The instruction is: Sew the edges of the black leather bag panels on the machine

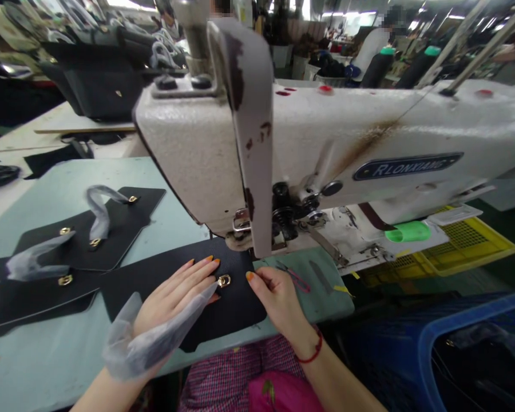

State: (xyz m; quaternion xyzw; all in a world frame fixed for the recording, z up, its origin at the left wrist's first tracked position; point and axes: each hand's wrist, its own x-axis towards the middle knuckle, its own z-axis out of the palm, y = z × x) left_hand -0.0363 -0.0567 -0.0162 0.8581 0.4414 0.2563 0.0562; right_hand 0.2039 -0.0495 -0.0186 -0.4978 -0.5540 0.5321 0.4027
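Observation:
A black leather-like bag panel (pixel 236 315) lies on the table under the head of a white sewing machine (pixel 189 149). My left hand (pixel 178 294) rests flat on it, fingers stretched out, just left of a gold ring fitting (pixel 224 281). A strap handle wrapped in clear plastic (pixel 154 346) loops over my left wrist from that fitting. At the panel's right edge is my right hand (pixel 278 294), its thumb on top and its fingers curled at the edge, the fingertips hidden. The machine's presser area is mostly covered by its pale front guard.
More black panels (pixel 131 234) with plastic-wrapped handles overlap at left. Pink-handled snips (pixel 299 280) lie right of my right hand. A blue basket (pixel 424 349) stands low at right, before a yellow crate (pixel 476 246). A black bag (pixel 98 80) sits behind left.

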